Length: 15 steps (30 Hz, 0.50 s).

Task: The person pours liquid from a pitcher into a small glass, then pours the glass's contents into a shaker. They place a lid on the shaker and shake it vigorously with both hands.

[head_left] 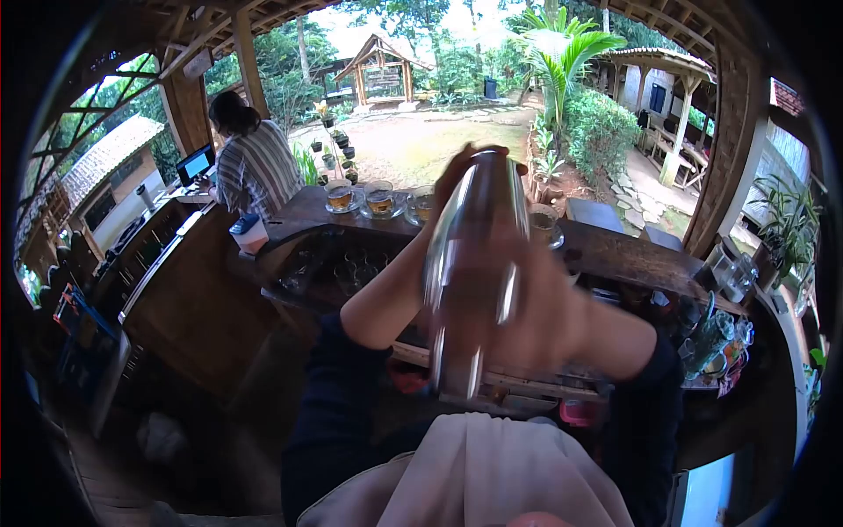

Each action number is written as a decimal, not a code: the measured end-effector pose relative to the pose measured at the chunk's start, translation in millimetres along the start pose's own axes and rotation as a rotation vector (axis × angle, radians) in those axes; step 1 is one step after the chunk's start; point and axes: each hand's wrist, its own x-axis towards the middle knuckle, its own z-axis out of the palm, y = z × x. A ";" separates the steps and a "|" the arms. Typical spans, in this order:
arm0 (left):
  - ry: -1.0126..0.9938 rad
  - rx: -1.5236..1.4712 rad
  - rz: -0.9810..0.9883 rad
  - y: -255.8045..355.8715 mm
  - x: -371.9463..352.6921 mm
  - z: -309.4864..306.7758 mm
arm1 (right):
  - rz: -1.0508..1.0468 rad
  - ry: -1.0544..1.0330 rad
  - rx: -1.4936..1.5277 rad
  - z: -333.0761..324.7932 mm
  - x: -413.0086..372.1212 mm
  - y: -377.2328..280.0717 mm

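A shiny metal cocktail shaker (474, 255) is raised in front of my chest, blurred by motion. My left hand (458, 171) is closed around its upper far end, with the fingers partly hidden behind the metal. Lower down, my right hand (544, 294) wraps the shaker's right side and is smeared by movement. Just beyond the shaker, glass cups of amber drink stand on saucers along the wooden counter (641, 256). One cup (379, 200) is left of my hands, and another (544, 220) shows on the right, partly covered.
At the far left a person in a striped shirt (259, 162) stands by a laptop (195, 164). Glassware (356, 268) sits on a lower shelf under the counter. On the right are a glass jar (729, 270) and a cluster of glasses (716, 342). A wooden post (729, 132) rises nearby.
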 end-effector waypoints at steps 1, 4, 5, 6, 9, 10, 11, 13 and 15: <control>-0.211 0.144 0.174 -6.1 -10.3 26.0 | -0.001 -0.009 -0.003 0.2 -5.0 -5.0; -0.668 0.389 0.240 -6.9 -0.1 45.5 | -0.436 0.313 -0.359 9.0 -22.2 -14.1; -0.378 0.275 0.215 -12.9 5.6 21.7 | -0.578 0.420 -0.460 8.3 -25.7 -18.9; -0.142 0.063 0.031 -9.2 17.0 -5.7 | -0.399 0.185 -0.021 -4.8 -12.9 15.6; 0.201 0.229 0.105 -29.9 61.3 -106.6 | 0.527 0.323 0.334 38.8 -38.5 78.7; 0.370 0.090 0.144 -35.1 57.9 -75.4 | 0.495 0.317 0.319 29.2 -37.9 78.7; 0.531 -0.045 0.183 -39.1 49.0 -32.2 | 0.456 0.314 0.300 15.0 -33.7 77.6; 0.199 -0.062 0.078 -30.3 20.1 -2.6 | 0.187 0.048 0.311 -21.5 -23.1 30.1; -0.426 0.037 0.233 -42.1 13.8 11.1 | -0.459 0.237 -0.008 -30.3 -20.2 -22.8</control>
